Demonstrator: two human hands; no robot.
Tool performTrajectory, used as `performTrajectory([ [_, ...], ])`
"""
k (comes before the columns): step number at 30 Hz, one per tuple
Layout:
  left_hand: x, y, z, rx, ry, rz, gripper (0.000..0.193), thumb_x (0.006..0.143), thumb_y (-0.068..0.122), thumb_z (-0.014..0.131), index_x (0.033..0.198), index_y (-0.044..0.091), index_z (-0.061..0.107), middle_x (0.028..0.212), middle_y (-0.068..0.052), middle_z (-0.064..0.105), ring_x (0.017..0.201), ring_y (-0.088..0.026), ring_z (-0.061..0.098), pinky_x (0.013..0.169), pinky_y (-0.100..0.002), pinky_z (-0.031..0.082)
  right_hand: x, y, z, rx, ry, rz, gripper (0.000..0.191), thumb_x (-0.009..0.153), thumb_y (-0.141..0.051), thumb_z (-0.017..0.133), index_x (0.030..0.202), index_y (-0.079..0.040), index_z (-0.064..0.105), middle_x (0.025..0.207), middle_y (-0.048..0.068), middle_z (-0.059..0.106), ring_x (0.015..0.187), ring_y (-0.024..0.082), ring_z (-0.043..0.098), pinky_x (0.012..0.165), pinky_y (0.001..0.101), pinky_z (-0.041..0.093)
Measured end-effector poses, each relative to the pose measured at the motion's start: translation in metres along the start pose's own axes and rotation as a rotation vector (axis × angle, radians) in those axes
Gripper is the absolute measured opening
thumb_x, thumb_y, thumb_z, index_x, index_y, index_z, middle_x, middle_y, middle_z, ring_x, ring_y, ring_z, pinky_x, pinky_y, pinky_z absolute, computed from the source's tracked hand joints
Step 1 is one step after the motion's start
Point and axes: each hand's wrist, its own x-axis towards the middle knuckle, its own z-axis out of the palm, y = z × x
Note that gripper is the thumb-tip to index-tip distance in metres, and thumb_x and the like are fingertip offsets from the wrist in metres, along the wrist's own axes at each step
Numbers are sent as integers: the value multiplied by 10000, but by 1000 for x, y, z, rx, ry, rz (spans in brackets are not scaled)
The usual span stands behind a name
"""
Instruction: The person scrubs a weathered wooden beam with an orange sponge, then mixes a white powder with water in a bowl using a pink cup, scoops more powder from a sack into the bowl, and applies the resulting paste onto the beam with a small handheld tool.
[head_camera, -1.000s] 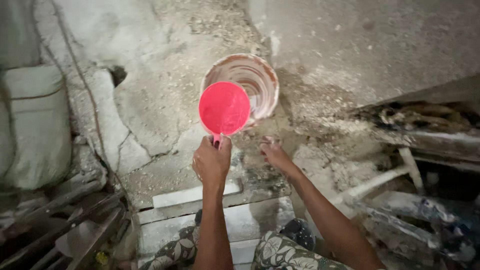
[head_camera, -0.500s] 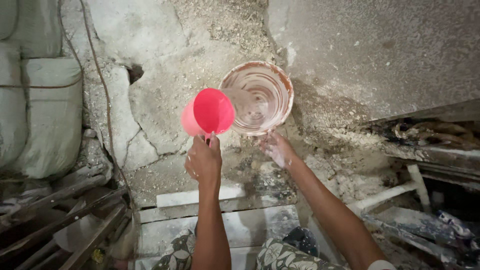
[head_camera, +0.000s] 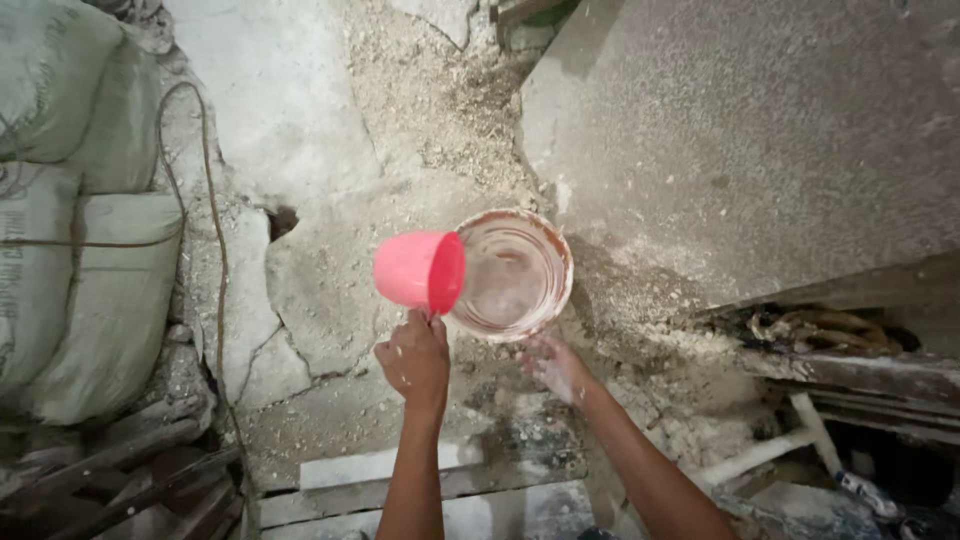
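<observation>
Head view shows me my left hand (head_camera: 415, 360) closed on the pink scoop (head_camera: 420, 270), tipped sideways at the bucket (head_camera: 512, 272) rim on the cracked floor (head_camera: 300, 290), right hand (head_camera: 555, 368) open below it; pouring looks half done.

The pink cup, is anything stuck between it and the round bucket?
No, nothing visible. The left hand holds the pink cup tipped sideways, its mouth right at the rim of the bucket. The right hand sits just below the bucket, off to the side.
</observation>
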Motion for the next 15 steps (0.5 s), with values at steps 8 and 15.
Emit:
performTrajectory([
  [8,-3,17,12,-103,-51,31,140,951,262,646,1032,158,694,711,-63,721,680,-252,702,762,-458,449,-4,-4,-17,-306,148,-5,656,959,-414,532,1532,-143,364,1385,130,633,1157,268,675,994,452,567],
  [15,-18,19,31,-189,-61,114,138,912,125,610,1034,150,668,768,-91,696,715,-313,696,615,-490,468,-31,-17,-53,-960,425,-528,519,987,-297,555,1435,-35,547,1253,220,712,1083,287,683,938,388,551],
])
